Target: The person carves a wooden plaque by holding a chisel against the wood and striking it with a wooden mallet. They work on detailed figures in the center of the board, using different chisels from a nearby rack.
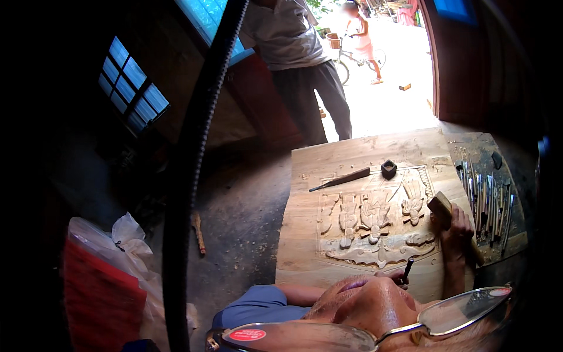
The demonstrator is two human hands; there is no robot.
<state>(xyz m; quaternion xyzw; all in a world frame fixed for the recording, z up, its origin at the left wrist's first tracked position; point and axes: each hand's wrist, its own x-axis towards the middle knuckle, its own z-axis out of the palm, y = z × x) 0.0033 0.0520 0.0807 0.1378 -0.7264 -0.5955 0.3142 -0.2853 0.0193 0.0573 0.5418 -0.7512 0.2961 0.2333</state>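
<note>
A broad wooden panel (305, 229) lies before me, carved in relief with figures and a scrolled lower border. My right hand (457, 236) is wrapped round a wooden mallet (440, 210), raised over the panel's right edge. Near the panel's lower edge, my left hand (400, 280) is closed on a slim dark chisel (409, 268), one end of which points up. Most of that hand and the tool's other end are hidden. A chisel with a wooden handle (346, 177) lies across the panel's upper part, beside a small dark square pot (389, 169).
Several carving chisels (489, 202) lie in a row on a dark board at the right. A person (299, 53) stands beyond the panel; another with a bicycle (360, 57) is outside the doorway. A red bag with clear plastic (108, 281) sits at the left. A dark strap (196, 146) crosses the view.
</note>
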